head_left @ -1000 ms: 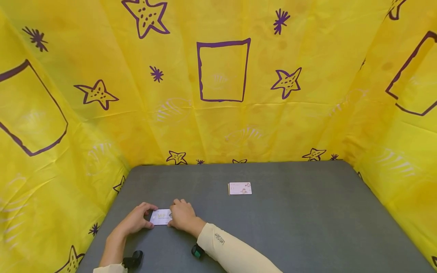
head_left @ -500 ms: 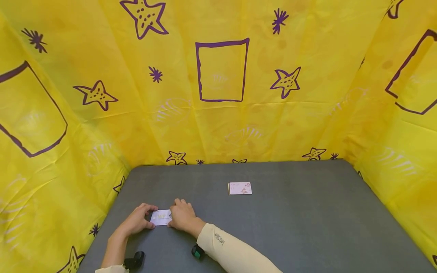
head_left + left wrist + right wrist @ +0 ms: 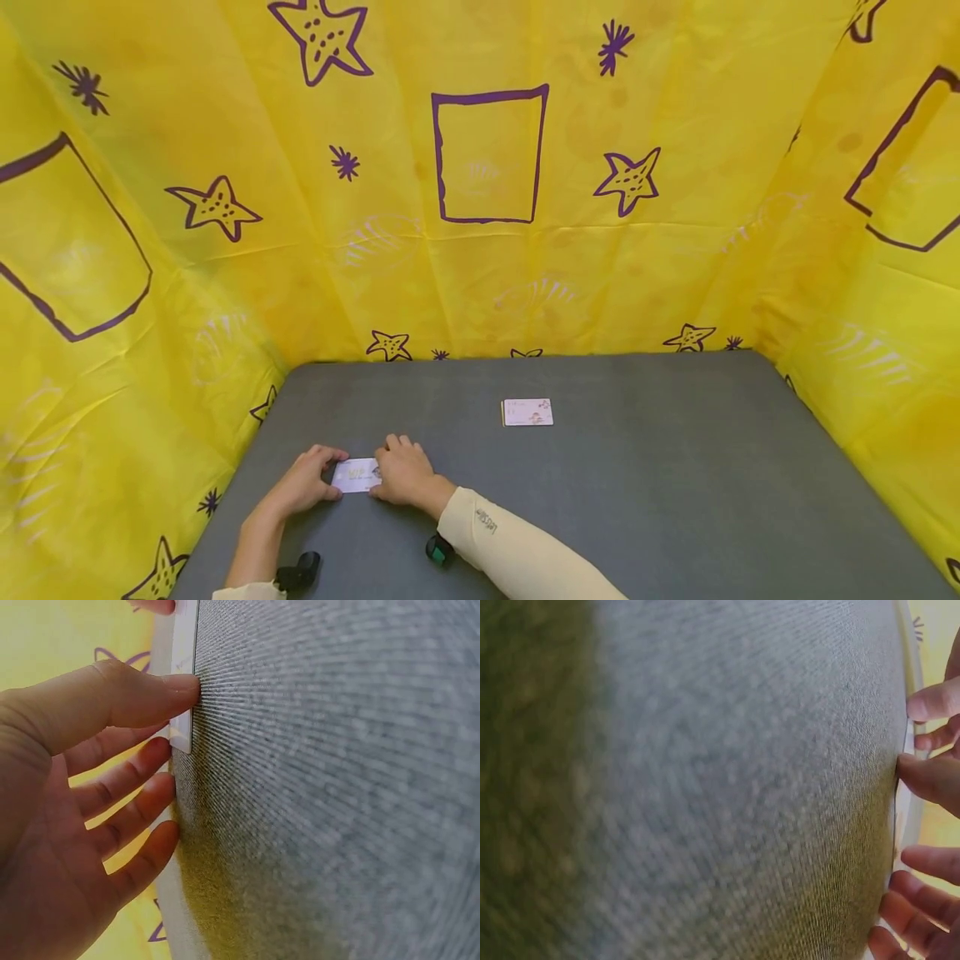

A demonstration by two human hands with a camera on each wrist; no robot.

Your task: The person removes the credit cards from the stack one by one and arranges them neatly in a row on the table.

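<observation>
A white card (image 3: pixel 352 476) with yellow "VIP" lettering lies flat on the grey table, left of the middle in the head view. My left hand (image 3: pixel 303 482) holds its left end, thumb on the near edge and fingers at the far edge. Around the right end my right hand (image 3: pixel 407 473) grips the same two edges and covers part of the print. From the left wrist, the card (image 3: pixel 182 733) shows edge-on beside the thumb, with the other fingers spread loosely. Whether more cards lie beneath it, I cannot tell.
Farther back on the grey table (image 3: pixel 637 467) lies a small stack of cards (image 3: pixel 528 412), a pale pink one on top and a yellowish edge showing at its left. Yellow cloth walls (image 3: pixel 487 292) with purple drawings enclose the table's back and sides.
Both hands keep their hold on the card. Hands and card appear only a few pixels farther right and up, along with a slight shift of the whole head view.
</observation>
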